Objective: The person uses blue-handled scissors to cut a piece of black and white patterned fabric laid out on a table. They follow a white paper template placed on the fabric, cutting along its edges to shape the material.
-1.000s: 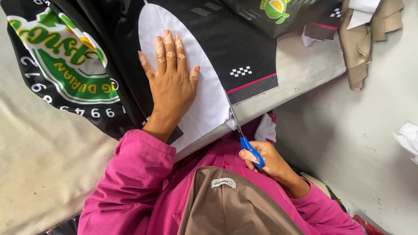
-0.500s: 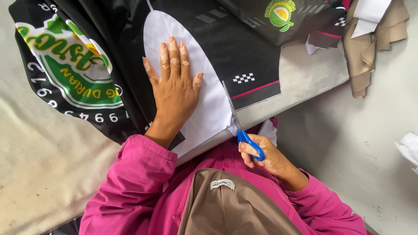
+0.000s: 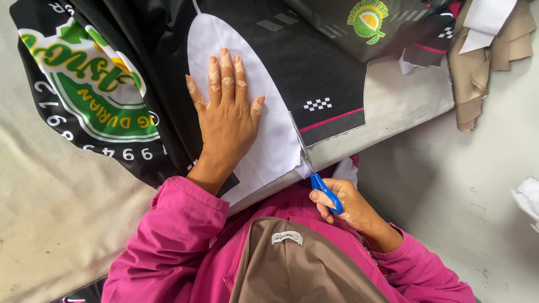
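My left hand [image 3: 227, 115] lies flat, fingers spread, on a white oval paper pattern [image 3: 268, 112] laid over black printed fabric [image 3: 306, 73] on the table. My right hand [image 3: 345, 205] grips blue-handled scissors [image 3: 320, 182] at the table's near edge. Their blades point up along the right edge of the white pattern, into the black fabric beside a small checkered patch and a pink stripe.
More black fabric with a round green and yellow logo [image 3: 90, 84] hangs at the left. Another printed piece with a yellow-green emblem [image 3: 368, 19] lies at the top. Tan cloth [image 3: 485, 62] drapes over the table corner at right. Grey floor [image 3: 477, 185] lies below.
The scissors have advanced a little further up along the pattern's right edge. My left hand stays pressed flat on the white pattern.
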